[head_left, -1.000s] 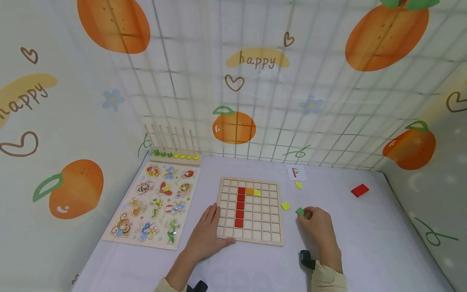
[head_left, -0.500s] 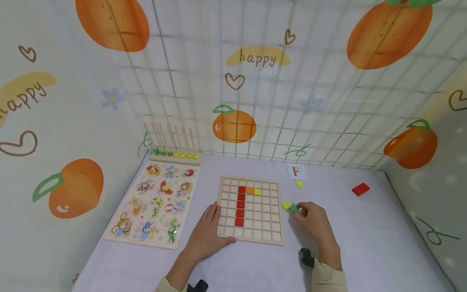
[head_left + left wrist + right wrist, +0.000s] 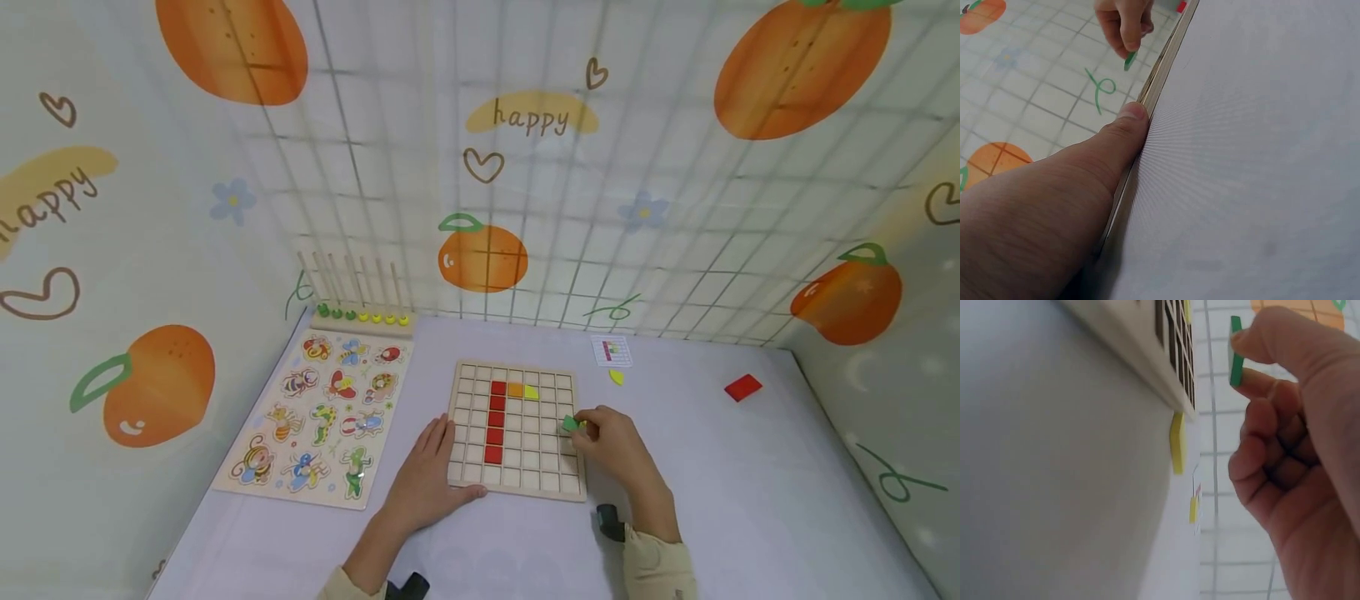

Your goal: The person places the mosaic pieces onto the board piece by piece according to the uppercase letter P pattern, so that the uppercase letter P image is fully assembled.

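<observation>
In the head view a wooden grid board (image 3: 525, 483) holds a column of red squares (image 3: 495, 420), with an orange square (image 3: 515, 390) and a yellow one (image 3: 531, 392) side by side near its top. My left hand (image 3: 423, 483) lies with its fingers at the board's left edge and its thumb along the front edge. Over the board's right edge, my right hand (image 3: 622, 446) pinches a green piece (image 3: 571, 423) between thumb and finger. The right wrist view shows that green piece (image 3: 1235, 353) held above the board. A yellow piece (image 3: 1177, 444) lies beside the board there.
Left of the board lies a puzzle board with insect pictures (image 3: 318, 417), and behind it stands a pegged rack with green and yellow beads (image 3: 363, 327). At the back right are a small pattern card (image 3: 611, 352), a yellow rounded piece (image 3: 616, 377) and a red piece (image 3: 743, 387).
My right hand has carried the green piece leftward, from the table right of the board to over the board's right edge. My left hand stays where it was.
</observation>
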Available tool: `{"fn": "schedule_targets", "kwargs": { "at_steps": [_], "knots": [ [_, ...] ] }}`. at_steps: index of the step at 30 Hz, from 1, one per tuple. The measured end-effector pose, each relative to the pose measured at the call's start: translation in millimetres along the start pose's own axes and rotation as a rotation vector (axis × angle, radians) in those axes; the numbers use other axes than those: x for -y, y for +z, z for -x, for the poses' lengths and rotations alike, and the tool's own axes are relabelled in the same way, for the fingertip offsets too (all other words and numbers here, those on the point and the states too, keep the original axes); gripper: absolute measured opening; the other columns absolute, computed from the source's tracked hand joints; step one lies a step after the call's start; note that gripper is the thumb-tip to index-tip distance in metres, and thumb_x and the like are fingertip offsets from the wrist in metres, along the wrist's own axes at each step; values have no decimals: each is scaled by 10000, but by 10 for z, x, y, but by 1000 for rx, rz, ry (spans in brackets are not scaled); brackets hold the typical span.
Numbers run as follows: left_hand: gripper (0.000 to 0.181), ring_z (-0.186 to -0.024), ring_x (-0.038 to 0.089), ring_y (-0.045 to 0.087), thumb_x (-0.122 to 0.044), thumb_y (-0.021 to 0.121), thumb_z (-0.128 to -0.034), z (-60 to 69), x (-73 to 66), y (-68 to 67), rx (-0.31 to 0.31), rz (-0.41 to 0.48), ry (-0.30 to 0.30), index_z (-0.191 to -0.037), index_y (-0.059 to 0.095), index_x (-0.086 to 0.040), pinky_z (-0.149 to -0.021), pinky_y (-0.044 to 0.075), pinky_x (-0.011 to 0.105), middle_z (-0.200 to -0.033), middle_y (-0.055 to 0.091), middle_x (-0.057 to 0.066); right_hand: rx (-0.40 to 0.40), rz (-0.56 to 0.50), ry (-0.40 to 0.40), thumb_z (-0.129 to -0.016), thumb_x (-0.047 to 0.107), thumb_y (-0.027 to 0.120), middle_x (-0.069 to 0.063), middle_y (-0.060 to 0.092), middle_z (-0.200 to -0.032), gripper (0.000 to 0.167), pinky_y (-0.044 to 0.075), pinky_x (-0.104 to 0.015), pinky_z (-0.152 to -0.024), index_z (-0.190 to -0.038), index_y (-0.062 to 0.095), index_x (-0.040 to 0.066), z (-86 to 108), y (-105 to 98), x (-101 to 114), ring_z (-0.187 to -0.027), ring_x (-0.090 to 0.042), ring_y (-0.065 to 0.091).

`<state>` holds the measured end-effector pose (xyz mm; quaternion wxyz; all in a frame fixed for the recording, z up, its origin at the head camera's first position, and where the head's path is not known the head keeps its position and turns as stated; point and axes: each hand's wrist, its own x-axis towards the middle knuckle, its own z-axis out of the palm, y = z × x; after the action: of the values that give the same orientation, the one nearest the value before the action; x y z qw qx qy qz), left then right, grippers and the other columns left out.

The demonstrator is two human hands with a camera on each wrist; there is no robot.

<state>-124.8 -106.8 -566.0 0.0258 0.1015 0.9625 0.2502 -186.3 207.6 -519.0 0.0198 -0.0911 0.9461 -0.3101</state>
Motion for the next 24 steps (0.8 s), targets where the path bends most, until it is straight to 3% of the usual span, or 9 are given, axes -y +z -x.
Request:
{"fn": "schedule_targets", "kwargs": {
  "at_steps": [11, 24],
  "knots": [
    [1212, -1590, 310, 161, -750, 723, -769, 5, -1, 0, 4, -2, -10, -1624, 230, -47, -1249, 308, 489, -1715, 180, 128, 56, 29, -193, -860, 84, 763, 37, 458, -720, 133, 354, -223, -587, -985, 739, 46, -153, 121, 264, -673, -101, 427],
    [1207, -1592, 305, 162, -768, 702, -774, 0, -1, 1, 6, -21, -10, -1625, 232, -54, -1251, 306, 484, -1718, 175, 118, 151, 128, -225, -884, 141, 758, 41, 471, -691, 132, 359, -239, -597, -1005, 763, 88, -376, 275, 512, -671, -105, 449]
  ]
}}
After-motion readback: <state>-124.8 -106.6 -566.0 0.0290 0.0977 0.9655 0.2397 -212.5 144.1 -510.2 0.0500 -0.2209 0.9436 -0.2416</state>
